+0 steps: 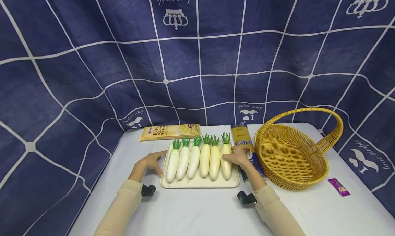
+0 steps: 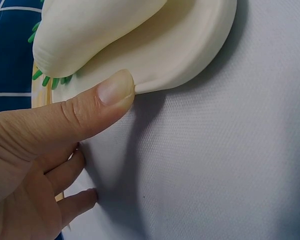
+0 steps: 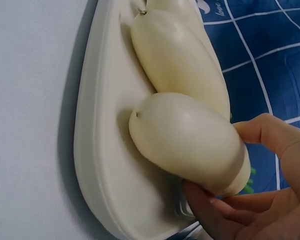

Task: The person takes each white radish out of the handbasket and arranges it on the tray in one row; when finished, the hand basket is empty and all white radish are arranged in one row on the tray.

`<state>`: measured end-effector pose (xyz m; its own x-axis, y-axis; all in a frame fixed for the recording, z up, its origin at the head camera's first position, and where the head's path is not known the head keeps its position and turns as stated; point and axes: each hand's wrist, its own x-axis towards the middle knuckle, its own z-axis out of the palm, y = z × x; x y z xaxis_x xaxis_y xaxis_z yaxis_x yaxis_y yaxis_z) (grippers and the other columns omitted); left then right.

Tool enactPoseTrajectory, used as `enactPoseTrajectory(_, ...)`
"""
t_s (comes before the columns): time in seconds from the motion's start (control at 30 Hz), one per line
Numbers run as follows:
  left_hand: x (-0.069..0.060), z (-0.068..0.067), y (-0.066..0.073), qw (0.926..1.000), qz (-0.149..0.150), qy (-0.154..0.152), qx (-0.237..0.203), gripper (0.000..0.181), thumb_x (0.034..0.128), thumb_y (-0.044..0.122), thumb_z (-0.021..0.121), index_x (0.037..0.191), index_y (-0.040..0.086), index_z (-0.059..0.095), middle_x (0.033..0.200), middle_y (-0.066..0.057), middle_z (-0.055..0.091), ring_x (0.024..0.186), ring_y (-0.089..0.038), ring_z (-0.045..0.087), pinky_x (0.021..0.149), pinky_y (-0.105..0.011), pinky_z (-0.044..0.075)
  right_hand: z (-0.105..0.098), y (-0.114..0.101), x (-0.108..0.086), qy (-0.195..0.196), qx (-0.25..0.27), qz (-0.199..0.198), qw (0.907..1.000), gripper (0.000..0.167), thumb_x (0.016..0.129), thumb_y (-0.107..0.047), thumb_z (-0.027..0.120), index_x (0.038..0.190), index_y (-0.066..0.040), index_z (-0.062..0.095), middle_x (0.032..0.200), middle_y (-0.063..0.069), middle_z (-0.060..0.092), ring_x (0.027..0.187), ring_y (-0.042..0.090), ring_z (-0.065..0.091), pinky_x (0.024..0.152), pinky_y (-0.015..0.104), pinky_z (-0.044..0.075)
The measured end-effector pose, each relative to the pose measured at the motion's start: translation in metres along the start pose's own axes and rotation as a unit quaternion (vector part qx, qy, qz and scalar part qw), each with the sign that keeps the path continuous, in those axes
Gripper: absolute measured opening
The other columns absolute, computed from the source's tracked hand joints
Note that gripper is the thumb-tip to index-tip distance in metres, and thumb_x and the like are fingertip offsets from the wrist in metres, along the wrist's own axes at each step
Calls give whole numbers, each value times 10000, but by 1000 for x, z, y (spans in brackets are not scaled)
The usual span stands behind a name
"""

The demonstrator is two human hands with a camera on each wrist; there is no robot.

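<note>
A cream tray [image 1: 200, 185] on the white table bears a row of white radishes with green tops: three whiter ones [image 1: 183, 163] to the left and three yellowish ones [image 1: 204, 160] to the right. My right hand [image 1: 238, 156] grips the rightmost radish [image 1: 226, 167], thumb and fingers on opposite sides of it; the right wrist view shows the same radish [image 3: 182, 137] against its neighbour. At the tray's left edge is my left hand [image 1: 151, 161], its thumb [image 2: 102, 102] touching the rim and its other fingers spread loosely beside the tray, holding nothing.
Behind the tray lies a yellow noodle packet [image 1: 169, 132]. A blue and yellow pasta packet [image 1: 243, 136] lies just right of the tray, partly under my right hand. Farther right stand a wicker basket [image 1: 293, 183] with a tall handle and a small purple sachet [image 1: 339, 187]. A blue checked curtain [image 1: 216, 58] hangs behind.
</note>
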<state>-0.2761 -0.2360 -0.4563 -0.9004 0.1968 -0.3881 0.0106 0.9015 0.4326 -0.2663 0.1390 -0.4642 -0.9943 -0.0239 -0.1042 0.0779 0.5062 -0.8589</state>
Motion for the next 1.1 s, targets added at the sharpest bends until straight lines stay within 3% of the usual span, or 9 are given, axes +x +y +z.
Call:
enactPoseTrajectory(0.2, -1, 0, 0, 10000, 19, -23, 39, 1179, 459, 216, 915, 1468, 99, 317, 1398, -273, 418, 1304, -450, 359, 1063, -609, 291, 3, -2, -1, 189, -564, -70, 9982, 486, 664, -173, 746, 978, 161, 584, 797, 197, 603, 694, 263, 561, 601, 353, 547)
enactPoseTrajectory(0.4, -1, 0, 1, 10000, 71, -18, 63, 1172, 460, 202, 916, 1466, 95, 322, 1393, -277, 421, 1301, -454, 360, 1061, -608, 296, 4, -7, -2, 240, -1136, -129, 9931, 350, 662, -198, 744, 813, 73, 582, 687, 120, 560, 595, 221, 525, 488, 295, 491)
enactPoseTrajectory(0.6, -1, -1, 2, 10000, 32, -39, 36, 1177, 468, 215, 914, 1471, 95, 310, 1415, -274, 393, 1310, -457, 344, 1067, -606, 287, 4, -8, -6, 229, -1486, -231, 9884, 375, 708, -238, 751, 828, 85, 603, 670, 118, 568, 586, 216, 527, 481, 287, 475)
enactPoseTrajectory(0.93, 0, 2, -2, 10000, 22, 48, -3, 1171, 462, 229, 918, 1463, 87, 326, 1404, -274, 408, 1306, -461, 345, 1056, -618, 293, -4, -8, -16, 150, -1504, -511, 9872, 347, 763, -277, 725, 772, 48, 603, 578, 56, 497, 514, 172, 470, 427, 247, 396)
enactPoseTrajectory(1.1, -4, 2, -5, 9998, -15, 142, -120, 1182, 466, 222, 915, 1469, 82, 306, 1426, -284, 369, 1319, -470, 315, 1065, -631, 260, -8, -11, -19, 77, -1510, -605, 9866, 368, 775, -267, 709, 841, 83, 615, 543, 57, 513, 467, 156, 467, 406, 238, 387)
